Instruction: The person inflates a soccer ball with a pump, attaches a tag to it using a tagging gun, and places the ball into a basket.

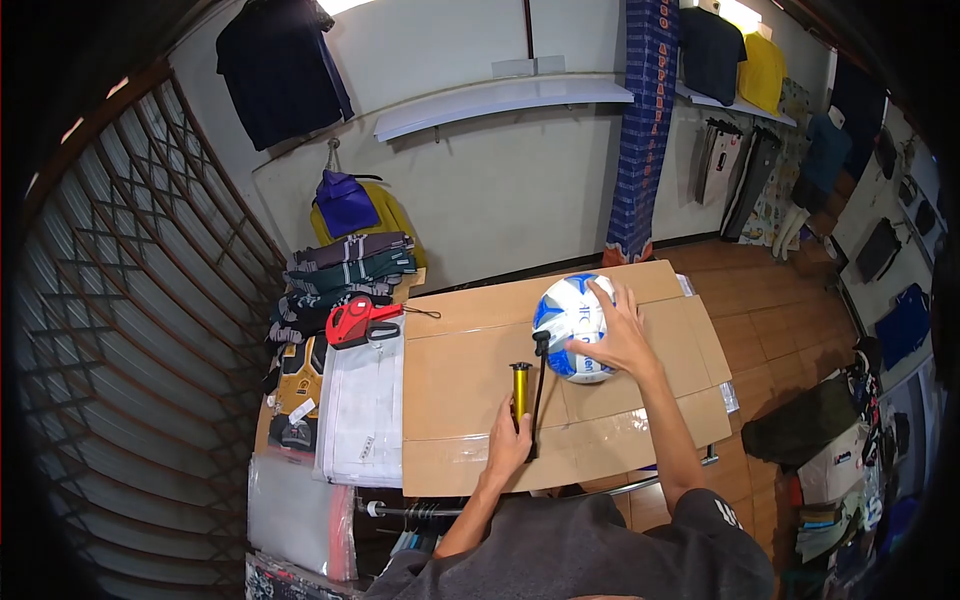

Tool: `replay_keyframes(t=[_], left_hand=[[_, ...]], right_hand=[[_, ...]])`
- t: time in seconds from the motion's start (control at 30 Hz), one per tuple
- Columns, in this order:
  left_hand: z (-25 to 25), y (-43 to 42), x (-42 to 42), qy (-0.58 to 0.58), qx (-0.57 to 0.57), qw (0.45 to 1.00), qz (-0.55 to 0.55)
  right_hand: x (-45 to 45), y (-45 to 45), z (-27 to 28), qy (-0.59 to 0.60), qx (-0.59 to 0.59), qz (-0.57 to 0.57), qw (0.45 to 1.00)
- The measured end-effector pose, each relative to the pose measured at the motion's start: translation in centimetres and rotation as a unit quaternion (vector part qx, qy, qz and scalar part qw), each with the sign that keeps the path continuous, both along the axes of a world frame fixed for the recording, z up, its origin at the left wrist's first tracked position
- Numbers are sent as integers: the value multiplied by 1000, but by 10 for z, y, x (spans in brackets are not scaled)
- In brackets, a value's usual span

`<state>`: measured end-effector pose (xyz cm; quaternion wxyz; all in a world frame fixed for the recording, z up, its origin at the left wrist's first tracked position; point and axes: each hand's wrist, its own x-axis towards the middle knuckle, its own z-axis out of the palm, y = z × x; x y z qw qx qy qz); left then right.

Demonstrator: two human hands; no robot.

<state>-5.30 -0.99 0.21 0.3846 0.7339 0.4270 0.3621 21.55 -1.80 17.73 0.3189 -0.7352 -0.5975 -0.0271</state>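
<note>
A white and blue ball [567, 318] rests on the cardboard sheet [460, 350]. My right hand [624, 338] grips it from the right, thumb across the front and fingers over the top. Lower and to the left, my left hand [509, 440] is wrapped around a small yellow hand pump [521, 388], whose black-capped end points up. A thin black hose [540, 395] runs from beside the pump up to a black fitting [541, 340] at the ball's left side. Whether its needle sits in the ball is hard to tell.
Left of the cardboard lie a red price-label gun [358, 322], a white package [360, 410] and stacked folded clothes [350, 262]. Clear plastic bags [300, 510] sit at the near left corner. A metal rail [630, 487] runs under the near edge. More clothes [830, 470] are piled at right.
</note>
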Motion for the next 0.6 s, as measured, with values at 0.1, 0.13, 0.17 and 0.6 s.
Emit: replay_keyframes(t=[0.1,0.13,0.17,0.6], left_hand=[[2,7,0,50,12,999,2],[12,7,3,78,33,996,11],[15,13,8,55,28,998,23],[116,51,81,-75,-4,993,88]], right_hand=[[14,-1,3,18,-68,34,997],[14,-4,4,23,-75,53,995],[12,-4,3,20,-86,54,995],[6,-7,-13,0,-51,30,998]])
